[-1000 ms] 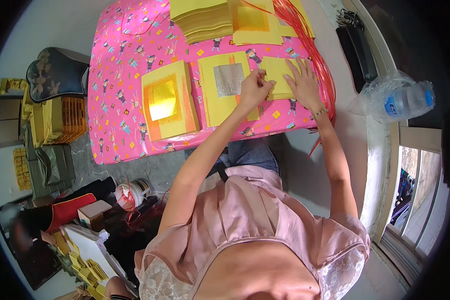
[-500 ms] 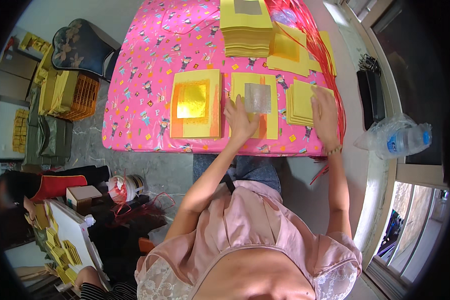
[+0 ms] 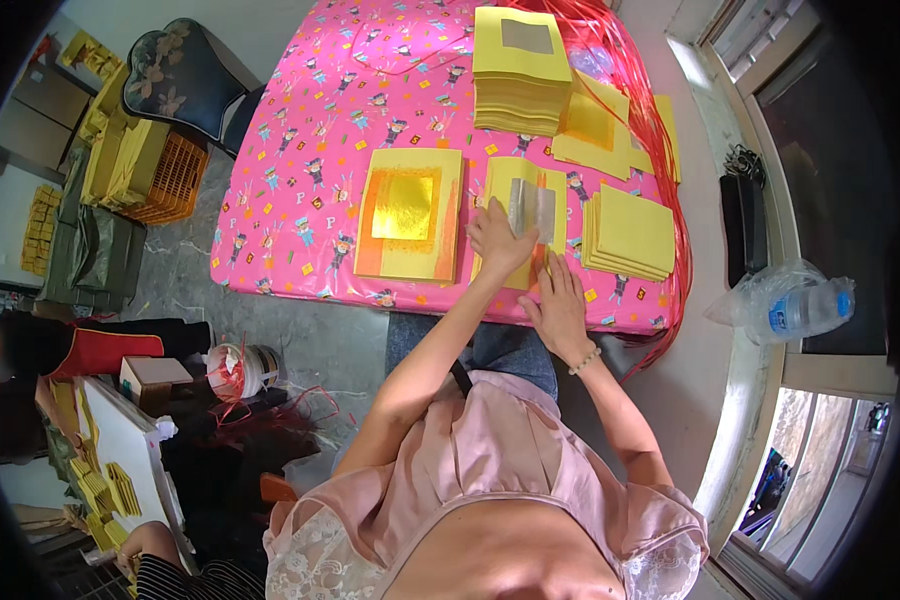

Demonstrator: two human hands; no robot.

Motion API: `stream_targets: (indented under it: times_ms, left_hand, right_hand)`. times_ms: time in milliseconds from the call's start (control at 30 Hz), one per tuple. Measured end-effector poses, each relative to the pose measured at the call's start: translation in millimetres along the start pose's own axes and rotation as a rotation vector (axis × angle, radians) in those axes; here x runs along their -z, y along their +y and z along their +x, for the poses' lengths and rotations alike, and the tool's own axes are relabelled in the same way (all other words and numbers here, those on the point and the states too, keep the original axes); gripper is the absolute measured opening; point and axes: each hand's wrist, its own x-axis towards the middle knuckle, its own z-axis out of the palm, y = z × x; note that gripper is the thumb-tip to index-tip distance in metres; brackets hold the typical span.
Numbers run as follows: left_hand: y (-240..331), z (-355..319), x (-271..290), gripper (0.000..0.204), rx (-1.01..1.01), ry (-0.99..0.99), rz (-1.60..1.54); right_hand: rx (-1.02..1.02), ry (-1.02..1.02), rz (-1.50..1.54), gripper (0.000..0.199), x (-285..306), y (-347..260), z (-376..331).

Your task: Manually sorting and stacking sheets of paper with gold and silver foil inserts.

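A yellow paper sheet with a silver square [image 3: 542,205] lies before me near the table's front edge. It looks bent, with a ridge running through its middle. My left hand [image 3: 500,243] rests on its left part, fingers apart and thumb pointing right over the silver. Along its lower right edge my right hand [image 3: 562,308] lies with fingers stretched out, fingertips touching the paper. To the left is a yellow stack topped by a gold square in an orange border [image 3: 403,208]. On the right sits a small stack of plain yellow folded papers [image 3: 630,232].
A tall yellow paper stack [image 3: 517,100] stands farther back on the pink patterned tablecloth [image 3: 280,235]. Red strings [image 3: 650,120] hang along the table's right side. A plastic bottle [image 3: 808,315] lies on the sill. Another person's hand [image 3: 148,545] is at lower left.
My right hand has moved left from the plain stack to the silver-square sheet. My left hand stays on that sheet, which now looks bent. The whole view has shifted slightly.
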Motion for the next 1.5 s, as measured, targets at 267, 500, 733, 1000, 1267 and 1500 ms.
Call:
stream_targets:
  times_ms: [267, 500, 733, 1000, 1267, 1500]
  left_hand:
    - [11.8, 6.9, 3.6, 0.089, -0.024, -0.010, -0.040]
    - [-15.1, 23.4, -9.2, 0.076, -0.182, 0.043, -0.494]
    - [-13.9, 6.7, 55.9, 0.082, -0.360, -0.043, -0.530]
    - [-61.7, 5.7, 178.4, 0.069, -0.124, -0.046, -0.668]
    - [-103.5, 21.5, 178.7, 0.074, -0.204, 0.137, -0.312]
    - [-76.5, 9.1, 192.4, 0.080, -0.194, 0.330, 0.295]
  right_hand:
    - [-0.021, 0.038, 0.013, 0.065, -6.7, 5.1, -3.8]
    - [-0.011, 0.060, 0.028, 0.064, -9.2, -3.5, -2.3]
    - [-0.011, 0.208, 0.220, 0.058, 12.3, -1.0, -5.4]
    - [-0.003, 0.191, 0.355, 0.050, 47.0, 6.2, 25.3]
    - [0.036, 0.007, -0.181, 0.046, 94.7, 72.2, 138.9]
    - [-0.149, -0.347, -0.447, 0.061, 66.3, 132.1, 234.2]
